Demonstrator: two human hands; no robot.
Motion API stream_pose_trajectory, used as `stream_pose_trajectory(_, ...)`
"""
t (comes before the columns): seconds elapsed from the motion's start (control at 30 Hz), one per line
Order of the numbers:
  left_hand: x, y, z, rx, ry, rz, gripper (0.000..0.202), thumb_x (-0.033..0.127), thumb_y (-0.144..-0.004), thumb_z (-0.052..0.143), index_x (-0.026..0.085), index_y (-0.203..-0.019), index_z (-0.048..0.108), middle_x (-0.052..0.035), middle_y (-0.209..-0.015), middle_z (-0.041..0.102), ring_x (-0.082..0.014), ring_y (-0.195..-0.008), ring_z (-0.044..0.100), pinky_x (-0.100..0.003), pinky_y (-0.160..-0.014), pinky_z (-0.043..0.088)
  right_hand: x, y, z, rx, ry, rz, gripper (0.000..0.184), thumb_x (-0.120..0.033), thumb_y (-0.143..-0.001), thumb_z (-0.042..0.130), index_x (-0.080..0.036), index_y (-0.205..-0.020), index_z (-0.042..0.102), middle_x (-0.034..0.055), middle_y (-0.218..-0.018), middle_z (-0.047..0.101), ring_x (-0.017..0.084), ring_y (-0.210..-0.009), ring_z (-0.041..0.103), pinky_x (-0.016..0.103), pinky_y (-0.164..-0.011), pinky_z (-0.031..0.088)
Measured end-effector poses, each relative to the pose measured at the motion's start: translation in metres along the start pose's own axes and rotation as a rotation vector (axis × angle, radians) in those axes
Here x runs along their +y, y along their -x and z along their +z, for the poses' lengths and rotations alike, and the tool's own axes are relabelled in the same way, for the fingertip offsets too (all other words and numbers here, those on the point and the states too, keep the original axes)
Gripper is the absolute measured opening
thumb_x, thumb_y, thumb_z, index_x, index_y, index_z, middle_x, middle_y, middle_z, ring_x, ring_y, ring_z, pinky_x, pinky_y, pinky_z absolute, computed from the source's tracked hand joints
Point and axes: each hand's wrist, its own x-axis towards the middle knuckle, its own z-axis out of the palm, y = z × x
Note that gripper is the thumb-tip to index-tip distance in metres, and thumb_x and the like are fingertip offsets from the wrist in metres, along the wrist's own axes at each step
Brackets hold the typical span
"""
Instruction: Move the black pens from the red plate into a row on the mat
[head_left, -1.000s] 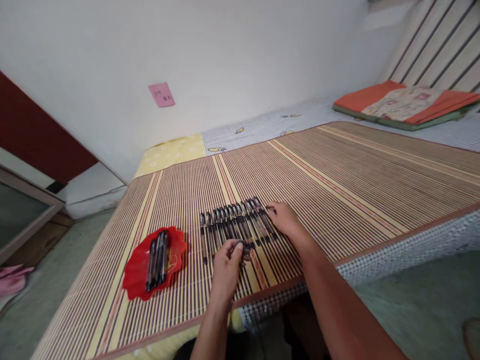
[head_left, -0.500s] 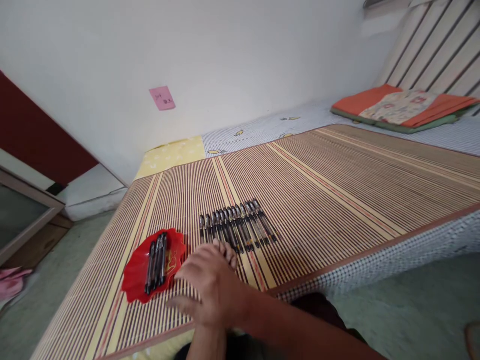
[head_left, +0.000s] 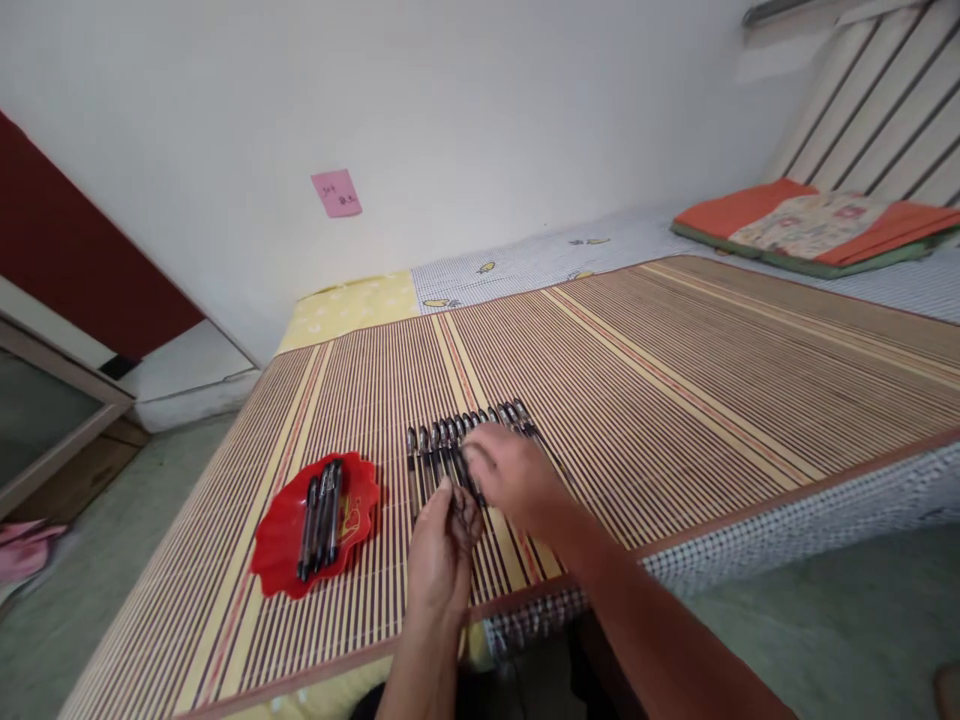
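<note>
A row of black-capped pens (head_left: 421, 465) lies side by side on the striped mat, caps toward the wall. My right hand (head_left: 517, 475) is over the middle and right part of the row, fingers curled down at the pens; whether a pen is between them is hidden. At the near ends of the pens is my left hand (head_left: 441, 545), its fingers curled inward, and what they hold, if anything, cannot be made out. To the left, a red scalloped plate (head_left: 277, 545) carries several more pens (head_left: 321, 520).
The striped mat (head_left: 637, 400) covers most of the bed. Folded orange and green fabric (head_left: 817, 225) lies at the far right by slatted boards (head_left: 892, 100). A pink note (head_left: 337, 193) is stuck on the white wall. The bed's front edge runs close to my arms.
My right hand has moved away from my left, rightward and forward onto the row of pens. My left hand now shows beside the row's near ends. The view has shifted slightly.
</note>
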Motion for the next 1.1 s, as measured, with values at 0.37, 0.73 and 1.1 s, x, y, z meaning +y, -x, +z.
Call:
stream_pose_trajectory(0.37, -0.011, -0.006, -0.005, 0.142, 0.802, -0.210, 0.036, 0.037, -0.067, 0.085, 0.016, -0.067, 0.055, 0.0036, -0.062, 0.054, -0.0073, -0.055, 0.051, -0.017, -0.051, 0.042, 0.128, 0.033, -0.081, -0.327, 0.402, 0.750, 0.025, -0.010, -0.088, 0.046, -0.014, -0.075, 0.066, 0.0079, -0.075, 0.068, 0.016, -0.068, 0.058, 0.026, -0.061, 0.031)
stream_pose_trajectory(0.73, -0.013, -0.008, -0.004, 0.132, 0.820, -0.226, 0.037, 0.034, -0.063, 0.087, 0.016, -0.067, 0.054, 0.0046, -0.061, 0.054, -0.0065, -0.054, 0.049, -0.017, -0.048, 0.039, 0.125, 0.030, -0.072, -0.345, 0.378, 0.770, 0.026, -0.012, -0.088, 0.046, -0.013, -0.076, 0.069, 0.0101, -0.075, 0.070, 0.017, -0.070, 0.061, 0.026, -0.060, 0.033)
stream_pose_trajectory(1.1, -0.015, -0.008, -0.005, 0.119, 0.815, -0.212, 0.032, 0.033, -0.070, 0.083, 0.016, -0.067, 0.056, 0.0029, -0.063, 0.055, -0.0078, -0.055, 0.051, -0.019, -0.050, 0.040, 0.125, 0.032, -0.070, -0.293, 0.091, 0.909, 0.026, -0.011, -0.089, 0.040, -0.014, -0.079, 0.064, 0.0030, -0.053, 0.062, 0.013, -0.048, 0.060, 0.021, -0.050, 0.037)
